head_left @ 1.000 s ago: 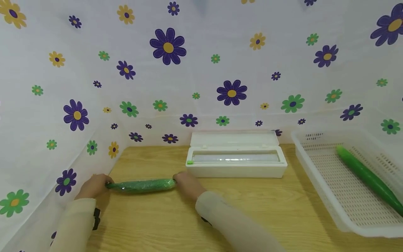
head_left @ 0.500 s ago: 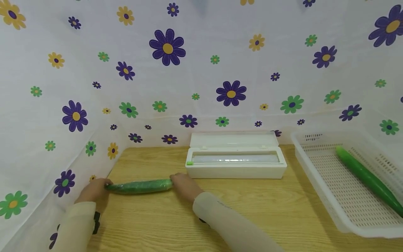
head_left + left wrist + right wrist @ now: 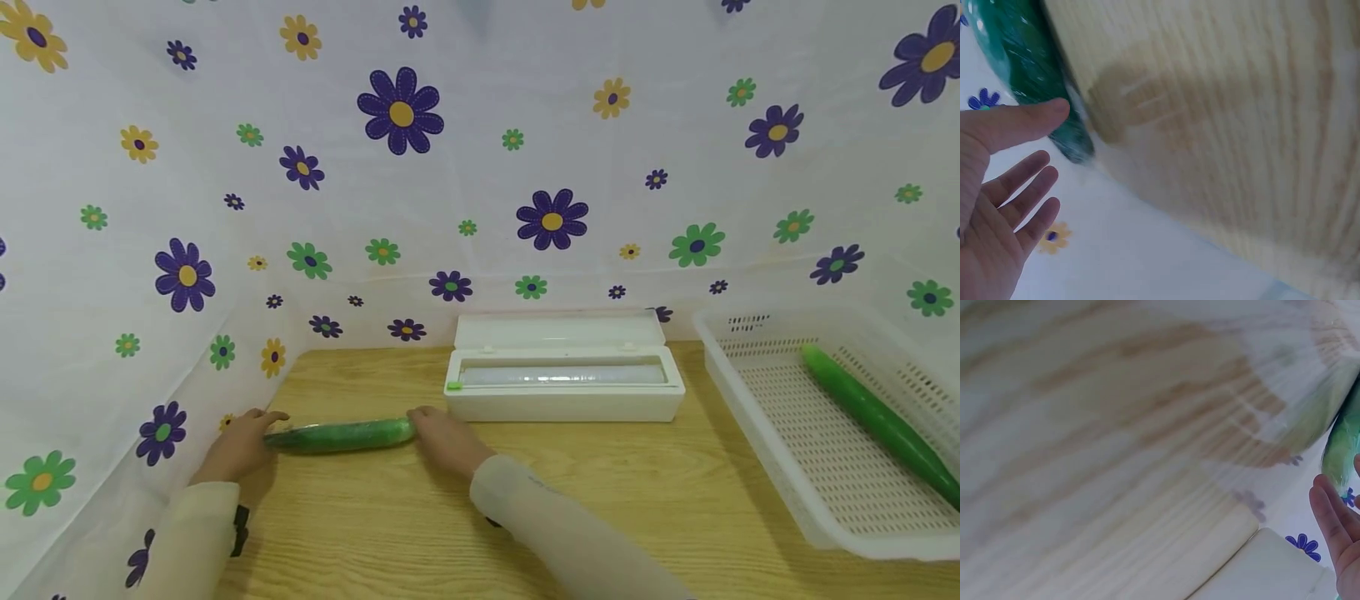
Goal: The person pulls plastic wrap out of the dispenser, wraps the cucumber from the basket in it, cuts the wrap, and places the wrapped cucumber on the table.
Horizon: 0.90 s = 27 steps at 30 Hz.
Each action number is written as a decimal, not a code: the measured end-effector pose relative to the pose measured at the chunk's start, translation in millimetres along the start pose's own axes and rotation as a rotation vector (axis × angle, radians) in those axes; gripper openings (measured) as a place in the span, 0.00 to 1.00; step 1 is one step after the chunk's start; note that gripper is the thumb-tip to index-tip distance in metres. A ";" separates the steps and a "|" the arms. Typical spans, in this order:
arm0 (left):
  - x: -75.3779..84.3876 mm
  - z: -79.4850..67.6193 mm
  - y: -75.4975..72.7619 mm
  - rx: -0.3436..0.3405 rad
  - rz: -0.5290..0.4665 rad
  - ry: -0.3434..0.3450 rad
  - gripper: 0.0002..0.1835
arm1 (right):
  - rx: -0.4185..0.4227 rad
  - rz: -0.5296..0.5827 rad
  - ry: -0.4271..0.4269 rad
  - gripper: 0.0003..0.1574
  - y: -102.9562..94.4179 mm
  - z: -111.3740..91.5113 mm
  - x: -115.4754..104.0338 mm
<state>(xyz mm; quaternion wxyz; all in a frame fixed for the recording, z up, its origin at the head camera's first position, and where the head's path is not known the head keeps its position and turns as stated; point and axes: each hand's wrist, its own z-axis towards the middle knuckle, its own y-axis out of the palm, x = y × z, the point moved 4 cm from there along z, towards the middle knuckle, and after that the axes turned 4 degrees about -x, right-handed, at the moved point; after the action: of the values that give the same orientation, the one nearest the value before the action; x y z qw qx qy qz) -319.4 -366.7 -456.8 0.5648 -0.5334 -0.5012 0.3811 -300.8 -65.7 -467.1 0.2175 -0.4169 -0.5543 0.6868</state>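
Head view: wrapped cucumber [image 3: 341, 435], with your left hand [image 3: 238, 447] released, fingers apart, at one end and your right hand [image 3: 452, 443], straight-fingered and relaxed, at the other.

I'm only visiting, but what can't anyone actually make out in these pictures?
Head view: the near end of the cucumber in the white basket, cut off by the right edge.
Head view: the underside of the film roll, hidden by the front of its white box.
Left wrist view: the film-wrapped cucumber's far end, cut off by the frame edge.
Right wrist view: much of the right hand, cut off by the right edge; its grip is unclear.
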 end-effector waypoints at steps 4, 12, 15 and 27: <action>15.3 1.7 -4.5 0.040 0.031 0.053 0.32 | 0.037 -0.025 -0.028 0.23 -5.4 -3.5 -0.9; 63.2 7.3 -12.1 0.137 0.105 0.173 0.30 | 0.159 -0.209 -0.105 0.20 -17.9 -20.7 -4.4; 90.2 8.8 -16.9 0.191 0.094 0.213 0.29 | 0.246 -0.301 -0.138 0.20 -26.2 -31.5 -1.9; 209.1 10.9 -31.1 0.430 -0.014 0.305 0.25 | 0.607 -0.357 -0.167 0.19 -69.6 -79.2 32.1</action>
<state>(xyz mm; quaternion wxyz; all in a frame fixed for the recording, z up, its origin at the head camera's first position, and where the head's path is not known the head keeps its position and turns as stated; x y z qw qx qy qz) -290.0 -166.8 -393.6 0.7368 -0.4492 -0.3212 0.3901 -265.7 24.9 -415.1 0.4019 -0.1722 -0.4050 0.8030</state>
